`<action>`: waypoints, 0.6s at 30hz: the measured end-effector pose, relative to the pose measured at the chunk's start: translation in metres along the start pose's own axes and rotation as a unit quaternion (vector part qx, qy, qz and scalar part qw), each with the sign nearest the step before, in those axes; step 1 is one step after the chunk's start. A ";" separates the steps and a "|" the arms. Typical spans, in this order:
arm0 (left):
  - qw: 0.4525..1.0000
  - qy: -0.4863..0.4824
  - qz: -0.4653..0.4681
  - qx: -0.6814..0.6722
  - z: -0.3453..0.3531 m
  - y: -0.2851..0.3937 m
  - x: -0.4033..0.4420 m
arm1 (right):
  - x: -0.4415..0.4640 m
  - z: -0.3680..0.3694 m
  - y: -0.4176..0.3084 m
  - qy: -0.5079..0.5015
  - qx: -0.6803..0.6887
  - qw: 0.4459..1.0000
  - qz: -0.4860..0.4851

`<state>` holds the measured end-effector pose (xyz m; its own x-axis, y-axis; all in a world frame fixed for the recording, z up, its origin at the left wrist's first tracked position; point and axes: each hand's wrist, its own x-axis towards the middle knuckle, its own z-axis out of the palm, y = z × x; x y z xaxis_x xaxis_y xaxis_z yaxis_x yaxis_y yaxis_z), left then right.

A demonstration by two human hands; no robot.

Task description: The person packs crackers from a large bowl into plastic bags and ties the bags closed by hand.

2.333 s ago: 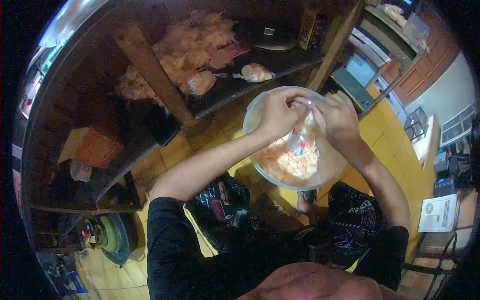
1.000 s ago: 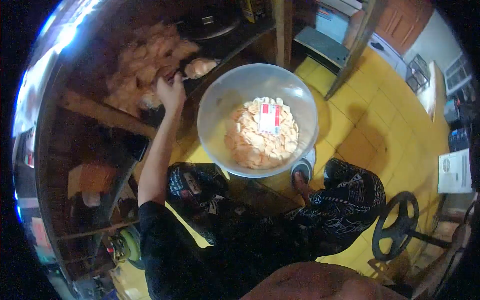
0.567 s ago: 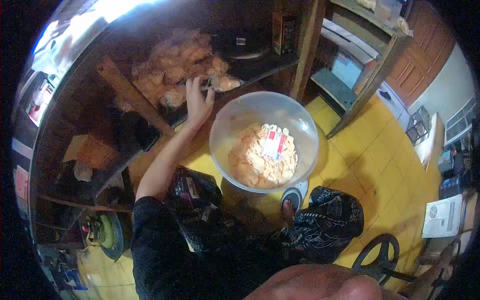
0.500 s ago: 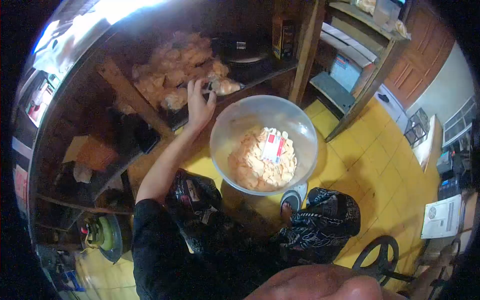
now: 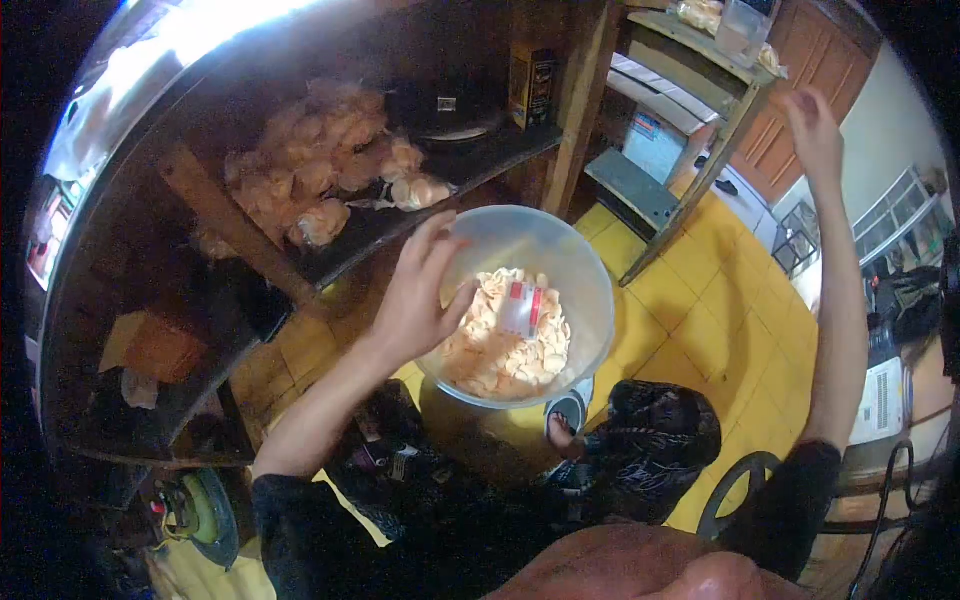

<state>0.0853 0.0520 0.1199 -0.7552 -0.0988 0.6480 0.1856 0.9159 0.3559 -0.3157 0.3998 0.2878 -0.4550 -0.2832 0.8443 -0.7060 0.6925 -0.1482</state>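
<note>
Translucent plastic tub (image 5: 590,285) sits mid-scene, just right of the dark wooden shelf (image 5: 500,155). On that shelf, far left, I see a heap of clear bags (image 5: 310,150). Pale chips (image 5: 500,365) cover the tub's bottom. The left hand (image 5: 412,295) is at the tub's left rim, its fingers spread apart; whether they touch the rim, I can't tell. The right hand (image 5: 815,135) is raised at far right, too blurred for me to tell its fingers' state. One filled bag (image 5: 420,193) lies near the shelf's edge, and a red-and-white label (image 5: 520,310) rests on the chips.
</note>
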 end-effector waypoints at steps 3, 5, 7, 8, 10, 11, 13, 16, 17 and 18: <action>0.991 -0.113 -0.017 0.069 -0.013 -0.009 -0.015 | 0.095 0.084 0.046 0.063 0.105 0.991 0.055; 0.989 -0.121 -0.041 0.077 -0.022 -0.017 -0.027 | 0.145 0.124 0.079 0.021 0.062 0.985 0.163; 0.987 -0.119 -0.064 0.084 -0.035 -0.025 -0.038 | 0.158 0.139 0.082 -0.027 0.009 0.978 0.207; 0.988 -0.114 -0.068 0.075 -0.044 -0.025 -0.041 | 0.158 0.145 0.085 -0.047 -0.011 0.976 0.215; 0.989 -0.107 -0.081 0.067 -0.054 -0.027 -0.046 | 0.158 0.151 0.084 -0.060 -0.030 0.974 0.216; 0.988 -0.104 -0.089 0.065 -0.060 -0.029 -0.049 | 0.157 0.151 0.085 -0.058 -0.035 0.974 0.215; 0.988 -0.100 -0.103 0.064 -0.066 -0.036 -0.054 | 0.156 0.149 0.083 -0.053 -0.040 0.976 0.208; 0.988 -0.089 -0.110 0.062 -0.068 -0.041 -0.062 | 0.149 0.142 0.074 -0.031 -0.033 0.981 0.190; 0.987 -0.096 -0.109 0.072 -0.069 -0.041 -0.063 | 0.149 0.136 0.070 -0.017 -0.024 0.983 0.181; 0.986 -0.096 -0.113 0.071 -0.069 -0.042 -0.063 | 0.146 0.130 0.065 -0.004 -0.015 0.985 0.174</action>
<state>0.1691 -0.0069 0.1106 -0.8749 -0.2430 0.4189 -0.0804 0.9259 0.3692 -0.4983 0.3173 0.3348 -0.6707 -0.0312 0.7411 -0.4904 0.7682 -0.4116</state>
